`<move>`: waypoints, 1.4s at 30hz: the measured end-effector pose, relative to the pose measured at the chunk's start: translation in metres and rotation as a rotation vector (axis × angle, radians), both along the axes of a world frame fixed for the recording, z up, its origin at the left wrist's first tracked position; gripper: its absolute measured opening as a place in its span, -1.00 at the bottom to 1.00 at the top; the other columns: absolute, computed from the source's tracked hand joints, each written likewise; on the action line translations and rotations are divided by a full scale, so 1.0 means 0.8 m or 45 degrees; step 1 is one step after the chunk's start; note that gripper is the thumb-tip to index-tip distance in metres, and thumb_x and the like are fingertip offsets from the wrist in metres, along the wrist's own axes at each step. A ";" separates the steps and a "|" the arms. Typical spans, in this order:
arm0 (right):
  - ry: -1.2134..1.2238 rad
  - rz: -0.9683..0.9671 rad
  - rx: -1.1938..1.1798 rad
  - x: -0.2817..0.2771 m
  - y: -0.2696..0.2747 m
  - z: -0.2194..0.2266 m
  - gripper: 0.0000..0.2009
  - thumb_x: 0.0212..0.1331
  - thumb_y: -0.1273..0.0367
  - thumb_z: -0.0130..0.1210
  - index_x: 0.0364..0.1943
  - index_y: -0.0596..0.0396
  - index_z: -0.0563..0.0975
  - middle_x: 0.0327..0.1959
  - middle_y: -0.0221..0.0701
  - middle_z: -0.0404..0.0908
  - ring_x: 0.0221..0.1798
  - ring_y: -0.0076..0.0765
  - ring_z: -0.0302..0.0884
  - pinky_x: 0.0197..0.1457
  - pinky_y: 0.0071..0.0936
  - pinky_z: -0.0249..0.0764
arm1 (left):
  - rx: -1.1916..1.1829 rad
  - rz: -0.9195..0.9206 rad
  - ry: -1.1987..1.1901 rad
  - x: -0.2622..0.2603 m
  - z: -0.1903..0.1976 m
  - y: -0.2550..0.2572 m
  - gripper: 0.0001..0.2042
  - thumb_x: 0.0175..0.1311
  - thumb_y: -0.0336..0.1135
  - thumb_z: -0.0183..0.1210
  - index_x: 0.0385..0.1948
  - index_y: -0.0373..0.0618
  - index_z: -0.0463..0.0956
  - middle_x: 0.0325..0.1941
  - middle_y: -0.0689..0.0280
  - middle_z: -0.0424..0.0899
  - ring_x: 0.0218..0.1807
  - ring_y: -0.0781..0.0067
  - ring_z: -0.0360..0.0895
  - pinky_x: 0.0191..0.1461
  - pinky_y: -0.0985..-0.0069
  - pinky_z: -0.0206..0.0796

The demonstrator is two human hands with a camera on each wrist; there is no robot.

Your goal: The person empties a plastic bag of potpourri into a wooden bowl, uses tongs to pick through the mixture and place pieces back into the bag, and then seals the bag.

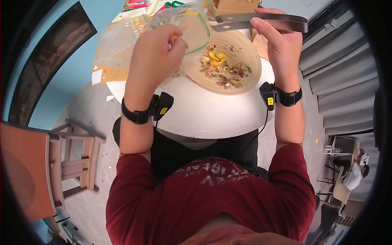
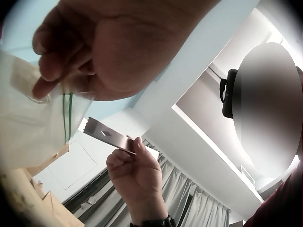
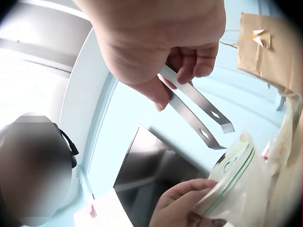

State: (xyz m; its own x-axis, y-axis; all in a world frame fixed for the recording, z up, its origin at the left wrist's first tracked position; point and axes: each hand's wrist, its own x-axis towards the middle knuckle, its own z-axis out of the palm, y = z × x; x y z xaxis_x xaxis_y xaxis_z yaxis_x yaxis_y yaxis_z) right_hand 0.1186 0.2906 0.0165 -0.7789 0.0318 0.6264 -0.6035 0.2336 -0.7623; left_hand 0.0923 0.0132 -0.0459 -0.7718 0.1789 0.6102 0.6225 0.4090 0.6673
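Observation:
My left hand (image 1: 157,53) grips the edge of a clear zip bag (image 2: 33,137) with a green seal line. In the right wrist view the bag's mouth faces the tongs. My right hand (image 1: 283,51) holds metal tongs (image 3: 199,101) with toothed tips, their two arms apart and nothing between them. Those tips sit close to the bag's mouth, above a round woven tray (image 1: 250,53). Dried flakes and bits (image 1: 230,77) in brown, cream and green are scattered over the tray, along with yellow curled pieces (image 1: 217,61).
The tray stands on a round white table (image 1: 196,114). Another clear bag with orange and white dots (image 1: 136,26) lies at the back left, over cardboard (image 1: 112,75). A brown paper bag (image 3: 265,52) stands behind the tray. A wooden stool (image 1: 75,163) is at the left.

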 end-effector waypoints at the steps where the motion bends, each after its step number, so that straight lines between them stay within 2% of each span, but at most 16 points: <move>1: -0.040 -0.049 0.057 0.000 0.002 -0.002 -0.77 0.14 0.45 0.45 -0.16 0.29 0.73 -0.37 -0.43 0.76 -0.31 -0.59 0.60 -0.16 -0.61 0.44 | -0.007 0.018 0.037 -0.001 -0.001 -0.003 -0.85 0.23 -0.37 0.19 -0.30 -0.23 0.69 -0.58 0.15 0.65 -0.56 0.19 0.60 -0.38 0.37 0.42; 4: -0.222 -0.110 0.246 -0.016 0.020 -0.032 -0.76 0.09 0.40 0.49 -0.22 0.25 0.72 -0.39 -0.43 0.77 -0.35 -0.60 0.63 -0.20 -0.62 0.47 | 0.087 0.044 0.001 0.000 0.001 -0.013 -0.85 0.22 -0.38 0.19 -0.31 -0.23 0.68 -0.55 0.15 0.67 -0.55 0.21 0.61 -0.37 0.39 0.43; 5: -0.256 -0.163 0.414 -0.017 0.023 -0.043 -0.75 0.04 0.40 0.52 -0.27 0.24 0.70 -0.43 -0.43 0.75 -0.37 -0.60 0.62 -0.23 -0.60 0.47 | 0.060 0.055 -0.010 -0.001 0.002 -0.016 -0.84 0.25 -0.40 0.18 -0.27 -0.26 0.68 -0.52 0.19 0.70 -0.51 0.34 0.62 -0.35 0.47 0.43; 7: -0.339 -0.139 0.506 -0.018 0.023 -0.065 -0.76 0.04 0.41 0.52 -0.27 0.23 0.70 -0.48 -0.47 0.71 -0.40 -0.63 0.58 -0.28 -0.59 0.45 | 0.006 0.077 -0.033 -0.003 0.004 -0.023 -0.83 0.30 -0.45 0.15 -0.19 -0.32 0.68 -0.45 0.28 0.74 -0.43 0.61 0.62 -0.31 0.62 0.44; 9: -0.403 -0.077 0.503 -0.017 0.016 -0.080 -0.78 0.06 0.41 0.51 -0.29 0.21 0.70 -0.56 -0.54 0.61 -0.46 -0.67 0.50 -0.36 -0.57 0.41 | 0.013 0.064 -0.032 -0.003 0.005 -0.024 -0.83 0.30 -0.46 0.16 -0.20 -0.32 0.68 -0.44 0.27 0.75 -0.42 0.62 0.62 -0.31 0.62 0.44; 12: -0.506 -0.087 0.587 -0.015 0.007 -0.083 -0.80 0.08 0.40 0.50 -0.29 0.19 0.70 -0.56 -0.57 0.59 -0.47 -0.67 0.48 -0.37 -0.58 0.39 | 0.001 0.052 -0.039 -0.001 0.006 -0.026 -0.83 0.30 -0.46 0.15 -0.20 -0.33 0.67 -0.44 0.28 0.74 -0.42 0.64 0.61 -0.31 0.63 0.43; 16: -0.439 -0.160 0.566 -0.012 0.004 -0.080 -0.81 0.09 0.41 0.49 -0.30 0.20 0.71 -0.51 -0.54 0.65 -0.44 -0.67 0.50 -0.35 -0.58 0.41 | 0.013 0.028 -0.030 -0.001 0.005 -0.026 -0.84 0.31 -0.46 0.15 -0.21 -0.33 0.66 -0.47 0.32 0.71 -0.44 0.68 0.57 -0.34 0.64 0.40; 19: -0.272 -0.171 0.439 -0.019 0.013 -0.070 -0.82 0.09 0.41 0.48 -0.30 0.20 0.72 -0.48 -0.51 0.70 -0.43 -0.66 0.52 -0.33 -0.57 0.43 | 0.095 0.025 -0.018 -0.003 0.001 -0.020 -0.85 0.20 -0.39 0.18 -0.32 -0.25 0.66 -0.55 0.15 0.67 -0.52 0.22 0.63 -0.34 0.40 0.45; 21: -0.163 -0.150 0.312 -0.022 0.015 -0.055 -0.82 0.08 0.41 0.48 -0.31 0.20 0.72 -0.46 -0.49 0.72 -0.43 -0.66 0.52 -0.32 -0.56 0.44 | 0.063 0.033 -0.016 -0.003 0.000 -0.018 -0.85 0.21 -0.39 0.18 -0.32 -0.25 0.66 -0.56 0.13 0.67 -0.52 0.20 0.63 -0.34 0.39 0.46; 24: -0.102 -0.073 0.354 -0.020 0.006 -0.039 -0.80 0.07 0.39 0.49 -0.32 0.21 0.71 -0.47 -0.49 0.70 -0.43 -0.66 0.52 -0.32 -0.56 0.43 | 0.037 0.023 -0.044 0.000 0.003 -0.014 -0.85 0.21 -0.39 0.18 -0.32 -0.25 0.66 -0.56 0.11 0.66 -0.53 0.16 0.63 -0.35 0.37 0.45; 25: -0.238 -0.136 0.513 -0.015 0.004 -0.035 -0.76 0.05 0.35 0.51 -0.34 0.21 0.70 -0.49 -0.51 0.67 -0.45 -0.65 0.50 -0.33 -0.57 0.40 | 0.033 0.017 -0.056 0.000 0.005 -0.012 -0.86 0.21 -0.38 0.18 -0.32 -0.25 0.66 -0.56 0.10 0.66 -0.53 0.15 0.63 -0.35 0.36 0.45; 28: -0.449 -0.157 0.546 -0.016 -0.009 -0.059 -0.74 0.03 0.34 0.52 -0.34 0.23 0.69 -0.51 -0.52 0.64 -0.46 -0.65 0.47 -0.36 -0.59 0.37 | 0.017 -0.001 -0.079 -0.001 0.005 -0.012 -0.86 0.21 -0.38 0.18 -0.33 -0.26 0.65 -0.56 0.09 0.65 -0.53 0.13 0.62 -0.36 0.34 0.44; 32: -0.565 -0.214 0.477 -0.021 -0.011 -0.081 -0.74 0.06 0.38 0.52 -0.26 0.24 0.69 -0.38 -0.45 0.73 -0.35 -0.63 0.57 -0.23 -0.57 0.47 | 0.043 -0.002 0.000 -0.002 0.001 -0.011 -0.86 0.21 -0.38 0.18 -0.34 -0.25 0.65 -0.57 0.09 0.64 -0.54 0.10 0.61 -0.37 0.32 0.43; 37: -0.508 -0.264 0.493 -0.020 -0.008 -0.077 -0.78 0.12 0.41 0.47 -0.26 0.26 0.70 -0.36 -0.41 0.75 -0.33 -0.59 0.61 -0.21 -0.55 0.49 | -0.001 0.011 -0.020 -0.001 0.003 -0.012 -0.87 0.20 -0.38 0.19 -0.35 -0.24 0.65 -0.56 0.08 0.64 -0.52 0.06 0.61 -0.36 0.29 0.43; 40: -0.398 -0.281 0.427 -0.017 0.004 -0.064 -0.80 0.14 0.44 0.45 -0.24 0.28 0.70 -0.38 -0.42 0.74 -0.33 -0.59 0.60 -0.18 -0.56 0.48 | -0.064 0.003 -0.021 -0.004 -0.002 -0.015 -0.83 0.29 -0.42 0.17 -0.20 -0.32 0.64 -0.51 0.34 0.66 -0.50 0.68 0.45 -0.40 0.60 0.30; 42: -0.287 -0.284 0.285 -0.011 0.000 -0.044 -0.79 0.15 0.46 0.43 -0.19 0.30 0.71 -0.39 -0.43 0.72 -0.33 -0.58 0.57 -0.16 -0.56 0.46 | -0.082 0.011 -0.014 -0.004 -0.001 -0.016 -0.83 0.30 -0.41 0.18 -0.21 -0.32 0.64 -0.51 0.33 0.66 -0.51 0.67 0.45 -0.40 0.59 0.30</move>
State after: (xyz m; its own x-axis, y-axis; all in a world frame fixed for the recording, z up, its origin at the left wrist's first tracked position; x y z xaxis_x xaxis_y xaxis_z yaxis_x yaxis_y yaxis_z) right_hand 0.1102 0.2908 -0.0184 -0.8872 0.0979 0.4508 -0.3422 0.5158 -0.7854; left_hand 0.0893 0.0004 -0.0468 -0.7801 0.2110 0.5890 0.6115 0.4566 0.6462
